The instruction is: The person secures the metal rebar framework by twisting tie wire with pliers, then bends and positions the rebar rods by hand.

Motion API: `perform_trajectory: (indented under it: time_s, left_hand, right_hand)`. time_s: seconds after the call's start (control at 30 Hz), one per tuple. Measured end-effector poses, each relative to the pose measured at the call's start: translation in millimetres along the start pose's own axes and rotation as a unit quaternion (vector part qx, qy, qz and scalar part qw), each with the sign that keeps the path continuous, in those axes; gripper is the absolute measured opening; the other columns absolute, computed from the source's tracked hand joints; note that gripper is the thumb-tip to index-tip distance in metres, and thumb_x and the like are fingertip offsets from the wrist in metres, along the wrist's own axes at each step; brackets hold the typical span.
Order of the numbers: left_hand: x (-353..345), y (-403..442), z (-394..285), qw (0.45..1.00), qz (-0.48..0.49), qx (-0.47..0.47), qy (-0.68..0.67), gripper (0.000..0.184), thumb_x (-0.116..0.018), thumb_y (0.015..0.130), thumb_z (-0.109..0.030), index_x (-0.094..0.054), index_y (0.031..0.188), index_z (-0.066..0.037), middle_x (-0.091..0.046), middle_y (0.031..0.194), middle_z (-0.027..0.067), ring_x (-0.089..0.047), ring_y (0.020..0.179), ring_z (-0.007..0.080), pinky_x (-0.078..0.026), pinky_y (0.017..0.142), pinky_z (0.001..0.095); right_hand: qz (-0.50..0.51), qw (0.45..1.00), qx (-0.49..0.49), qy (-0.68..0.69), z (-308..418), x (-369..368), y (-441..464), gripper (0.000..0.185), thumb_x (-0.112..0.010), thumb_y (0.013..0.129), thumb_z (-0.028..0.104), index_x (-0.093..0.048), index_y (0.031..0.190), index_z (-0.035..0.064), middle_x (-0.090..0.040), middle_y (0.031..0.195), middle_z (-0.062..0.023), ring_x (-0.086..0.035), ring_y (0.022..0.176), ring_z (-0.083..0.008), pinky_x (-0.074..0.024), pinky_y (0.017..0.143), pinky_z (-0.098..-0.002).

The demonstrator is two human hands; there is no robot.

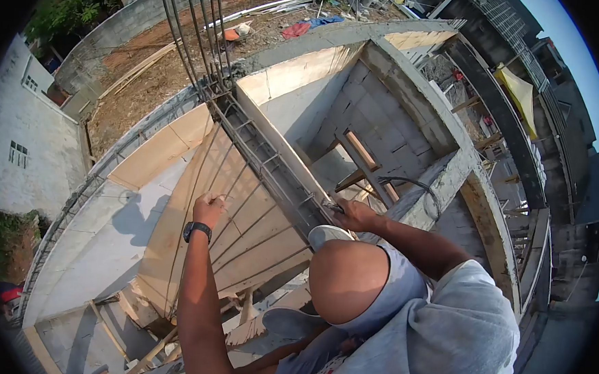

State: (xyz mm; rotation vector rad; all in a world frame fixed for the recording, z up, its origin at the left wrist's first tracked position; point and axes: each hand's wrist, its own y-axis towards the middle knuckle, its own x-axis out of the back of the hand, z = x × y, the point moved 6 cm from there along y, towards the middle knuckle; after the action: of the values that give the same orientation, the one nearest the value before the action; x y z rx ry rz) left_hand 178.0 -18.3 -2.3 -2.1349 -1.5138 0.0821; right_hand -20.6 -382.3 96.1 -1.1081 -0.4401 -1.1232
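A: Dirt ground (158,89) and a pale building (0,141) spread out below, with unfinished walls (386,117) in close. I'm steering from far off, so tell me: where's the steel cage (266,163)?

B: I have it in the middle, lying in a trough beside a tall board (285,139). Its long axis slants from the upright bars (206,37) at the far end down to the knee (349,276).

A: Which of the 2 hands do I have nearer?

B: The right hand (355,216), just beside the cage's near end. I can't tell whether it touches the steel.

A: And its grip?

B: Fingers curled in, with a dark thing (333,205) at their tips. I can't make out what that is, or how tightly it's held.

A: The left hand (209,210)?

B: Out on the cage's left, apart from it, over the wooden panel (173,227). From there, the cage lies to the right. The fingers look narrow, near what may be a thin wire (225,196), but I can't confirm a hold.

A: So I read it as 1 cage running between 2 hands, right side closer.
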Motion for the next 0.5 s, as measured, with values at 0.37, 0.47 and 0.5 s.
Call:
perform_trajectory:
  time_s: [0.37,0.47,0.5]
  left_hand:
    - [-63.8,-18.6,44.4,0.994,0.075,0.075,0.04,0.019,-0.061,0.094,-0.022,-0.065,0.103,-0.005,-0.066,0.083,0.0008,-0.063,0.069,0.0093,-0.048,0.056,0.0227]
    - [-83.3,-24.9,68.6,0.989,0.084,0.118,-0.004,0.014,-0.061,0.095,-0.02,-0.064,0.099,-0.007,-0.067,0.084,0.0008,-0.063,0.069,0.0085,-0.048,0.056,0.0219]
    - [-92.9,-30.8,71.0,0.988,0.085,0.132,-0.014,0.013,-0.061,0.094,-0.019,-0.064,0.099,-0.006,-0.067,0.085,0.001,-0.063,0.069,0.0083,-0.048,0.056,0.0218]
  right_hand:
    - [0.005,0.968,-0.25,-0.018,-220.1,-18.3,-105.8,0.055,-0.061,0.085,0.048,-0.053,0.11,-0.0009,-0.067,0.092,-0.024,-0.066,0.091,-0.0408,-0.0519,0.081,-0.0484]
    - [-0.061,0.952,-0.3,0.002,-264.2,-23.7,-116.5,0.059,-0.063,0.084,0.052,-0.052,0.111,-0.0002,-0.067,0.093,-0.0246,-0.065,0.093,-0.0422,-0.0504,0.082,-0.0489]
    - [-0.086,0.945,-0.315,0.007,-273.6,-24.3,-119.3,0.06,-0.062,0.085,0.052,-0.052,0.111,-0.0003,-0.066,0.094,-0.0251,-0.065,0.094,-0.0424,-0.0503,0.082,-0.0487]
